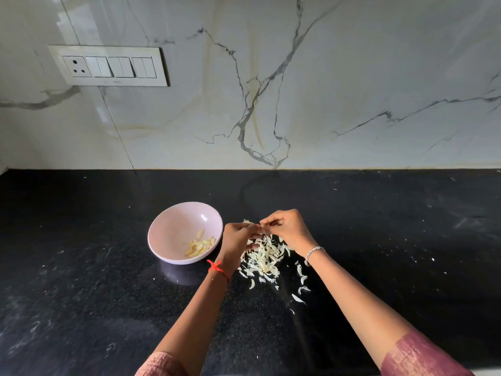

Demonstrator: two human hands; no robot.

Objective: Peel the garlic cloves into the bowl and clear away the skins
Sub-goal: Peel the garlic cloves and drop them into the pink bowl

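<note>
A small pale clove [262, 226] is held above the counter [379, 240], between the two hands, just right of the bowl [173, 229]. It is pinched from the left by the curled fingers of the left hand [238, 240] and from the right by the fingertips of the right hand [288, 228]. Both sets of fingers are drawn together on it, and so little of it shows that it cannot be told whether its skin is partly off.

The bowl is set left of the counter's middle, well in from the back edge. A modest heap of peeled cloves [201, 246] lies in its near right side, with most of the bowl's floor bare.

The skins [264, 257] are piled on the counter directly under the hands. A looser trail of them is scattered toward the front edge on the right (none has been cleared away).

The task is judged to be well into the peeling stage. A fair number of cloves has been finished and one is in hand. No unpeeled clove can be made out elsewhere, though some may be hidden behind the hands or in the pile. Left to do are the finishing of this clove, its drop into the bowl, and the whole clearing of the skins.
</note>
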